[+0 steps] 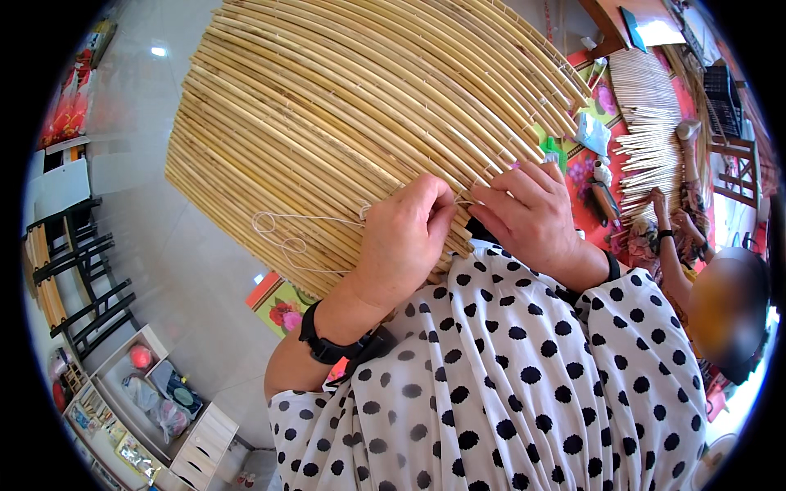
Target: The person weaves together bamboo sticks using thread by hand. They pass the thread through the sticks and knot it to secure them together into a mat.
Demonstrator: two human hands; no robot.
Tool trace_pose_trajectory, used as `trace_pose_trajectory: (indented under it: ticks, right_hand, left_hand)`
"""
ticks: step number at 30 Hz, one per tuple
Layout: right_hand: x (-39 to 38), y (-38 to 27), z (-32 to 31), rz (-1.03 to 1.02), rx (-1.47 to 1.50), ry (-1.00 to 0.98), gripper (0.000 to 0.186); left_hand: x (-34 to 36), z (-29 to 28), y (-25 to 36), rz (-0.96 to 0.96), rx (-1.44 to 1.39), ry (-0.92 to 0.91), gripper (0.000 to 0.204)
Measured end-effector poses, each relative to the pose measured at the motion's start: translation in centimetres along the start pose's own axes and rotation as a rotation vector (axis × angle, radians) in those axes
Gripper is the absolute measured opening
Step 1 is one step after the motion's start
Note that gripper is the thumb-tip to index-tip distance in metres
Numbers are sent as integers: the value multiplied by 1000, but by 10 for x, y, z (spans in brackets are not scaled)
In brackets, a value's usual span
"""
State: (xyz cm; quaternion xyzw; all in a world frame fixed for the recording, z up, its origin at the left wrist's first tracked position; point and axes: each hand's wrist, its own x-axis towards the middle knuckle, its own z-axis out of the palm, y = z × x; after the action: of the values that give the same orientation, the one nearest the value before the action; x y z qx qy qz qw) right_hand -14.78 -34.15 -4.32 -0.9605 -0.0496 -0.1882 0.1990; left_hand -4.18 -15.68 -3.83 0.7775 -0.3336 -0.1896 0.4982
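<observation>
A mat of long straw-coloured reeds (327,106), bound side by side with rows of thin string, spreads out in front of me. My left hand (409,229) is closed in a pinch at the mat's near edge. Close beside it on the right, my right hand (530,211) pinches too, its fingertips at the reed ends. A short bit of pale string shows between the two hands, partly hidden by the fingers. Left of my left hand, loose white string (282,217) lies in loops across the reeds.
On the right, another person's hands (660,204) touch a second reed mat (643,86) on a red floral cloth (585,214). A light blue packet (593,134) lies nearby. Folded black-framed furniture (82,278) and a white drawer unit (201,450) stand left on the tiled floor (205,319).
</observation>
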Motion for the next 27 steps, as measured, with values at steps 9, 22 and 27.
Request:
trace_pose_trajectory:
  ticks: [9, 22, 27]
  right_hand:
    - [2, 2, 5, 16, -3, -25, 16]
    - [-5, 3, 8, -44, -19, -23, 14]
    - [-4, 7, 12, -54, 7, -81, 15]
  left_hand:
    - [0, 2, -3, 13, 15, 15, 21]
    - [0, 4, -7, 42, 13, 18, 22]
    - [1, 6, -9, 42, 30, 13, 21]
